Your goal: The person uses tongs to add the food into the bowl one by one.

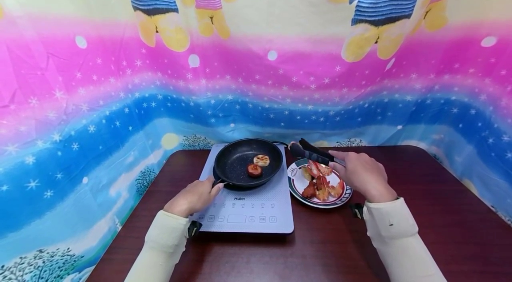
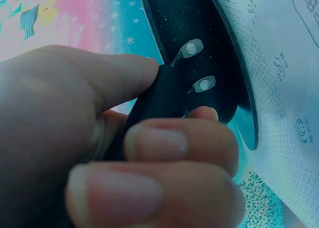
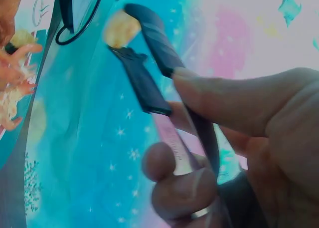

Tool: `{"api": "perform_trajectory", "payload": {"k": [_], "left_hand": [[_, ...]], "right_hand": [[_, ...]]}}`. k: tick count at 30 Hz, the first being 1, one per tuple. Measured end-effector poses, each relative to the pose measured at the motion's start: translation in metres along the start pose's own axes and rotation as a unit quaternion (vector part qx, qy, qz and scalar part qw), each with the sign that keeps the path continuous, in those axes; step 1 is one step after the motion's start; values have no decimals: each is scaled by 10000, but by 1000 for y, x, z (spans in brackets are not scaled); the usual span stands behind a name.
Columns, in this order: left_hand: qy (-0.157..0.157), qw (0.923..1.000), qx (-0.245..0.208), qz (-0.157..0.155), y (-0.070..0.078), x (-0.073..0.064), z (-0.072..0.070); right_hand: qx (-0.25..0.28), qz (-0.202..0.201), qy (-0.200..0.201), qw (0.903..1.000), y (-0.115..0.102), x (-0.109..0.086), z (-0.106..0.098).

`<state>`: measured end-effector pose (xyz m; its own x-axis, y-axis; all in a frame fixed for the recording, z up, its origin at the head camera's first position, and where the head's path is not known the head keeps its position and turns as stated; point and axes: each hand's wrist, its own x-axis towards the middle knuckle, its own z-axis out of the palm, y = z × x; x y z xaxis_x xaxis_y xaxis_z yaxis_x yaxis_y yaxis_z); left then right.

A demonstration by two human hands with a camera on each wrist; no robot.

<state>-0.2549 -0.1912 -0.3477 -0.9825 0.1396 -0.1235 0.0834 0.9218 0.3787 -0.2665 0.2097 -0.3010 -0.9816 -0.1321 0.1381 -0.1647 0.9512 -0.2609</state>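
Note:
My left hand (image 1: 196, 197) grips the black handle (image 2: 162, 96) of a frying pan (image 1: 234, 164), thumb on one side and fingers curled round the other. Inside the pan lie a browned lotus root slice (image 1: 262, 160) and a reddish-brown round piece (image 1: 254, 170), close together. Raised over the back of the plate (image 1: 294, 186), my right hand (image 1: 366, 175) holds black-tipped tongs (image 1: 320, 155) between thumb and fingers. A pale yellow, roundish food piece (image 3: 121, 30) is pinched between the tong tips. On the plate are cooked shrimp (image 1: 322, 187) and browned pieces of food.
The pan sits on a white induction cooktop (image 1: 248, 226), its touch panel facing me. A black cord (image 1: 278, 142) runs behind it, near the plate. Under everything is a dark red-brown table (image 1: 332, 246). A printed cloth (image 1: 256, 73) with bears and snowflakes hangs behind the table.

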Motion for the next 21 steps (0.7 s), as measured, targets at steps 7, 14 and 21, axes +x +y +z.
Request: {"api": "perform_trajectory", "payload": {"k": [7,14,21], "left_hand": [[-17,10000,-13,-2,-1,0,-1],[-20,10000,26,-51,-2,1,-1],[-38,10000,75,-20,-2,2,-1]], "right_hand": [[27,-398,927,9949,-20,3,12],[59,-664,875,9939,-42,10,33],[-89,-613,545,9966,-53,17,48]]}}
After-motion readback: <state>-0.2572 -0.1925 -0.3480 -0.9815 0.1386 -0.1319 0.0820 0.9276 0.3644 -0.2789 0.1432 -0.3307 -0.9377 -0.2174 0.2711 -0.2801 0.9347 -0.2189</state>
